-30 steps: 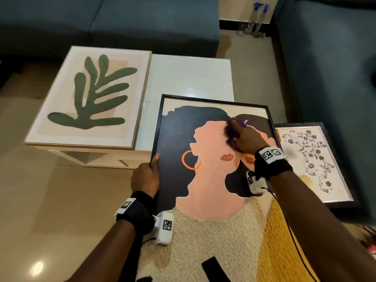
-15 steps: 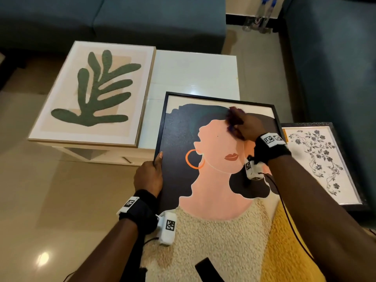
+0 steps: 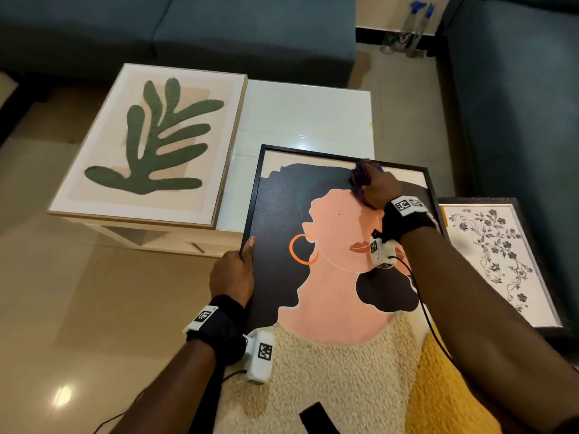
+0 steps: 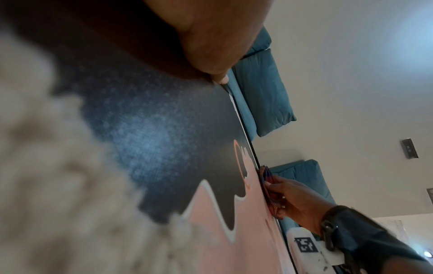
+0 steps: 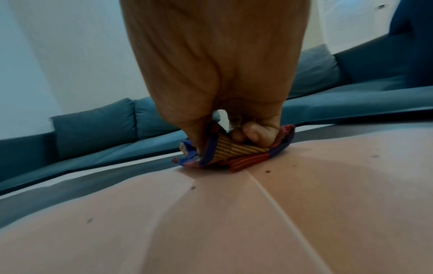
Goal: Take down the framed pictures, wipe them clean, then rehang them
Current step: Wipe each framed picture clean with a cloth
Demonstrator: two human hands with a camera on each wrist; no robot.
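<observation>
Portrait picture (image 3: 329,261) – leaning on white table (image 3: 307,120), mid-wipe: right hand (image 3: 379,189) bunches striped cloth (image 5: 234,153) near its top edge; left hand (image 3: 233,274) grips its left frame edge. Leaf picture (image 3: 150,142) on table, floral picture (image 3: 498,261) right of portrait – all 3 down, none rehung

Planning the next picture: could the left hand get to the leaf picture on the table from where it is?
Probably yes. The left hand grips the portrait's left edge, and the leaf picture lies flat just beyond, nothing between them. It must release the portrait first, leaving the right hand and cloth unsupported.
</observation>
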